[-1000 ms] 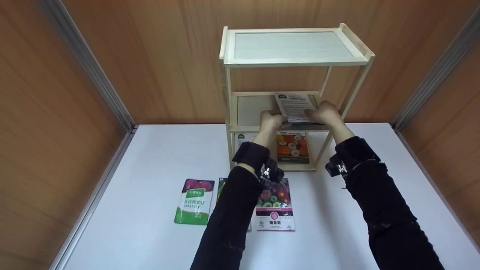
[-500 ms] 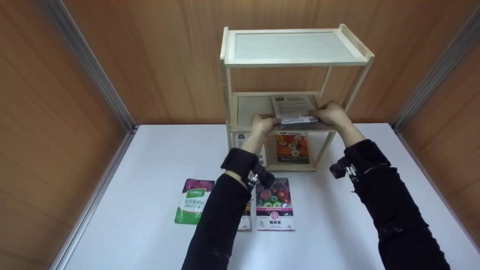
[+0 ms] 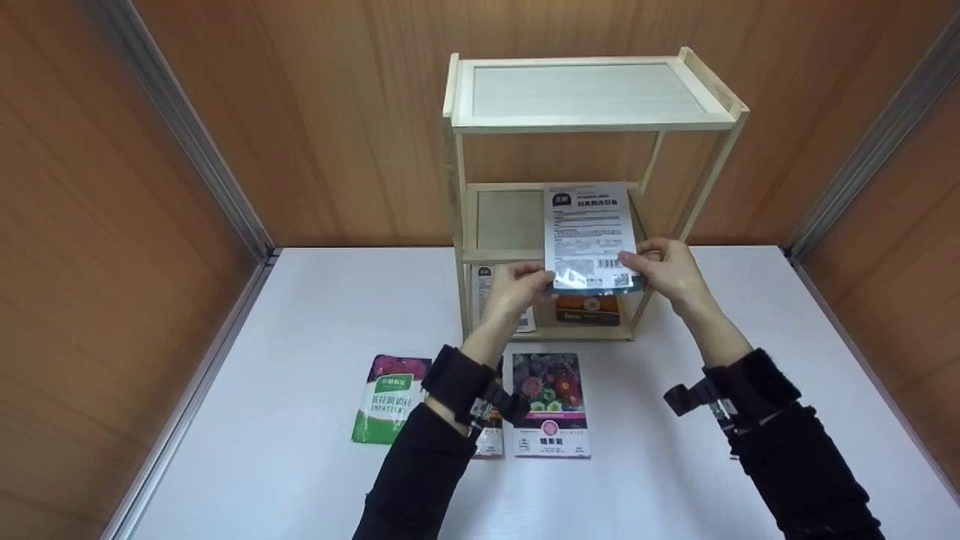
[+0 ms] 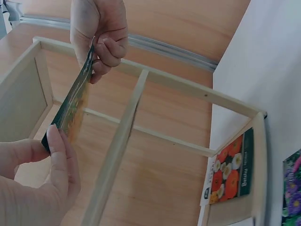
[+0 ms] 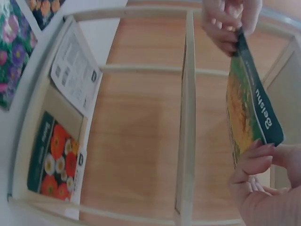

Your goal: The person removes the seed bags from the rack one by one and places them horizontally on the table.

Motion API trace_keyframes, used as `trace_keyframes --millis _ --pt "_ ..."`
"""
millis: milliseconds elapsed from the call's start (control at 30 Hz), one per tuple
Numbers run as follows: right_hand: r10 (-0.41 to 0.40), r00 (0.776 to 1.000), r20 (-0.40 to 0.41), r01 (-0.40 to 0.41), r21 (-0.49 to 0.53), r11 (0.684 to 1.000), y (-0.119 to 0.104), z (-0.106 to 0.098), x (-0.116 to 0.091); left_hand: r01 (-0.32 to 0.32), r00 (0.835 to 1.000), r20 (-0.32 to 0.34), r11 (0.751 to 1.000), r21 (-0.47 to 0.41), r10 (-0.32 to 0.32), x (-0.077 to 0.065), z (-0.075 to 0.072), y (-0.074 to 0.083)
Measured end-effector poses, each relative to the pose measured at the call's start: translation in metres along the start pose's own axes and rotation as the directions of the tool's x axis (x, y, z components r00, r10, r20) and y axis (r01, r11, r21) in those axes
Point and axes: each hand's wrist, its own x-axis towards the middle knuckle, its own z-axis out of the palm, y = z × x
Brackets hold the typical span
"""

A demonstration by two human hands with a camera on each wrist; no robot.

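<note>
Three packets lie nearest the person on the white table [image 3: 262, 450]: a green-and-white packet [image 3: 390, 401], a middle packet [image 3: 490, 441] mostly hidden behind the left sleeve [image 3: 409, 480], and a flower packet [image 3: 551, 405] showing purple and red blooms. Beyond them, the left hand [image 3: 517, 289] and right hand [image 3: 671, 274] share one held packet [image 3: 590, 232], printed side up and flower picture underneath. Each hand pinches it between thumb and fingers — the left at the near left corner, the right on the right edge, slightly farther up. Neither hand is clearly nearer, since both touch it. Its long axis runs away from the person, toward the wooden rack [image 3: 581, 127]; whether its far end touches the rack cannot be told.

Behind and below, the rack's lowest tier holds a white printed packet [image 5: 75, 70] on the left and an orange-flower packet [image 5: 59, 160] on the right. Farther up are the middle board [image 3: 510, 221] and top board [image 3: 585, 90], with the wood-grain wall [image 3: 337, 112] behind.

Half a second ago the held packet was farther back over the middle board; now it is closer to the person — facing the head camera more squarely and hiding more of the orange-flower packet.
</note>
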Motion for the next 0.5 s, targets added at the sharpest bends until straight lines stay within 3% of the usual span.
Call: trace_keyframes --millis 167,500 --pt "-0.068 0.997 -0.036 0.068 0.004 0.998 0.019 0.016 -0.022 -0.011 1.0 -0.008 0.999 0.045 0.011 -0.015 -0.008 -0.022" --pt "-0.063 0.991 -0.116 0.069 0.044 0.997 0.054 0.044 -0.063 -0.048 0.999 0.0 0.999 0.021 0.048 -0.047 -0.019 -0.065"
